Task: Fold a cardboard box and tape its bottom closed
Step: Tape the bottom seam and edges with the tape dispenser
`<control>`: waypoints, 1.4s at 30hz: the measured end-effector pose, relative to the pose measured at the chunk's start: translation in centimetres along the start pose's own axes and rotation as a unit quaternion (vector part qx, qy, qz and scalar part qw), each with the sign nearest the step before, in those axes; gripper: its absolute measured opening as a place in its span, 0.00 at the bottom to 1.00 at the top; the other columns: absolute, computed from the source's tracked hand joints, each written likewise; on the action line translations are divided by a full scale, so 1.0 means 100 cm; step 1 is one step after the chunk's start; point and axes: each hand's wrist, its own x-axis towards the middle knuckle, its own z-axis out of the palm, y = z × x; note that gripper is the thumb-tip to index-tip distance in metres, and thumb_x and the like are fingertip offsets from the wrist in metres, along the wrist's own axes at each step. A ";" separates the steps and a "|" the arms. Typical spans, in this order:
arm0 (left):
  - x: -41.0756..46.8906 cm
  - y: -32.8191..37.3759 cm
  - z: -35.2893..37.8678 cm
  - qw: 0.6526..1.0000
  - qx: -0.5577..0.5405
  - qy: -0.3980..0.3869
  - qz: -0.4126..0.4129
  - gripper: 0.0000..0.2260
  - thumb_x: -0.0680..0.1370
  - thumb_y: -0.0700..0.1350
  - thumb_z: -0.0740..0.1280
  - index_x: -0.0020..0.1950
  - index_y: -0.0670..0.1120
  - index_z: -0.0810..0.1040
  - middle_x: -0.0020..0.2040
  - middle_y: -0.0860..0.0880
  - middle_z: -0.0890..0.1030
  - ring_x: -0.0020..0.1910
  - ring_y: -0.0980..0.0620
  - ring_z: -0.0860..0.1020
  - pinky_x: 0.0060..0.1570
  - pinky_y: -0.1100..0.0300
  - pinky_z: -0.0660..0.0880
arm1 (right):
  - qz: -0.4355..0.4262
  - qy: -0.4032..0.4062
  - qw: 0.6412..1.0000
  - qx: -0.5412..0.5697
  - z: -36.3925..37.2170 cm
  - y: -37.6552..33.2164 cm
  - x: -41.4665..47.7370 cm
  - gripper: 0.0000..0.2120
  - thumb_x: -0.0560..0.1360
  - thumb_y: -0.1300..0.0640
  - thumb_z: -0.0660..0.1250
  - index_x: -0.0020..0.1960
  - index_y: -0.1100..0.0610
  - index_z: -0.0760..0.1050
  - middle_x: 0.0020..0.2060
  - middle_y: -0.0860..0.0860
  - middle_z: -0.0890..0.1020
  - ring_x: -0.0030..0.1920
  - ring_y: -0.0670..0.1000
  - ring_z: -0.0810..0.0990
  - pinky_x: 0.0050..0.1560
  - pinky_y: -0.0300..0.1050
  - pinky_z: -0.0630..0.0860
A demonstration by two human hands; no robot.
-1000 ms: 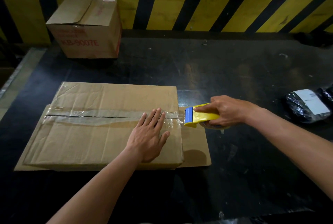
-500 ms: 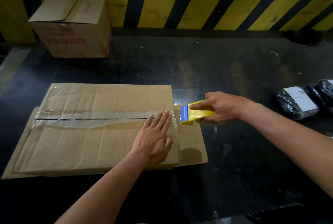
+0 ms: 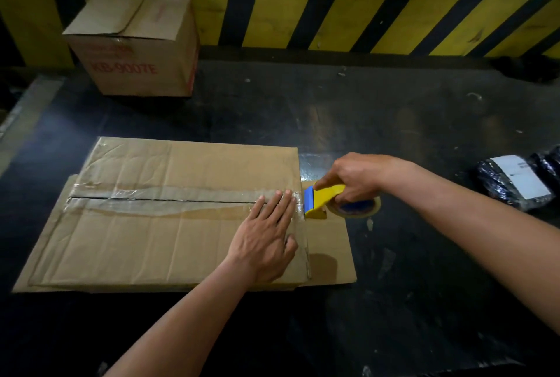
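Note:
A flat brown cardboard box [image 3: 145,240] lies bottom-up on a dark table, its two flaps meeting at a centre seam. Clear tape [image 3: 169,198] runs along that seam from the left edge to the right edge. My left hand [image 3: 266,240] lies flat with straight fingers on the right end of the box, fingertips on the tape. My right hand [image 3: 354,176] grips a yellow tape dispenser [image 3: 325,201] with a blue blade guard, held just past the box's right edge, over a cardboard flap [image 3: 331,252] that sticks out on the table.
A taller closed cardboard box [image 3: 136,49] with red print stands at the back left. Black wrapped parcels [image 3: 515,179] with a white label lie at the right. A yellow-and-black striped barrier [image 3: 363,13] runs along the table's far edge.
The dispenser in my right hand has dropped slightly at the box's right edge. My left hand has slid a little right along the tape. The camera view has shifted.

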 end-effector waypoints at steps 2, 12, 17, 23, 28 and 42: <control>0.000 0.000 0.000 1.000 0.002 -0.002 0.000 0.33 0.81 0.57 0.44 0.82 0.46 0.37 0.83 0.47 0.37 0.81 0.50 0.34 0.81 0.47 0.38 | 0.013 -0.012 1.000 0.011 -0.001 0.000 0.004 0.25 0.73 0.45 0.68 0.69 0.34 0.71 0.56 0.44 0.80 0.53 0.50 0.78 0.53 0.51 0.79; 0.002 0.007 -0.008 1.000 0.010 -0.013 -0.011 0.33 0.81 0.57 0.45 0.82 0.45 0.38 0.83 0.46 0.37 0.82 0.49 0.35 0.81 0.46 0.40 | 0.077 0.030 0.991 0.102 0.043 0.013 -0.001 0.24 0.72 0.38 0.69 0.68 0.35 0.72 0.56 0.45 0.80 0.52 0.49 0.76 0.53 0.52 0.78; 0.004 0.009 -0.011 1.000 0.016 -0.024 -0.011 0.33 0.81 0.55 0.45 0.82 0.45 0.38 0.83 0.45 0.38 0.82 0.49 0.36 0.81 0.46 0.41 | 0.091 0.049 0.985 0.138 0.050 0.010 -0.003 0.27 0.72 0.36 0.69 0.70 0.37 0.71 0.61 0.47 0.79 0.55 0.51 0.76 0.55 0.52 0.77; 0.010 0.004 -0.012 1.000 0.030 -0.004 0.001 0.30 0.84 0.57 0.43 0.84 0.46 0.45 0.84 0.44 0.45 0.83 0.45 0.42 0.81 0.44 0.41 | 0.114 0.060 0.973 0.191 0.067 0.008 -0.013 0.27 0.72 0.38 0.70 0.71 0.38 0.72 0.63 0.47 0.78 0.55 0.50 0.76 0.52 0.48 0.75; 0.026 0.003 -0.012 0.999 0.035 -0.017 0.013 0.30 0.85 0.61 0.40 0.84 0.48 0.48 0.84 0.43 0.45 0.83 0.44 0.42 0.80 0.39 0.45 | 0.134 0.077 0.963 0.221 0.076 0.005 -0.021 0.27 0.72 0.39 0.71 0.70 0.39 0.72 0.62 0.50 0.79 0.55 0.52 0.76 0.55 0.51 0.75; 0.039 0.009 -0.020 0.996 0.081 -0.036 0.008 0.25 0.85 0.59 0.43 0.79 0.51 0.60 0.84 0.40 0.49 0.83 0.38 0.46 0.77 0.31 0.51 | 0.180 0.122 0.930 0.297 0.078 -0.004 -0.035 0.26 0.71 0.40 0.72 0.69 0.37 0.73 0.64 0.49 0.78 0.54 0.51 0.76 0.49 0.46 0.70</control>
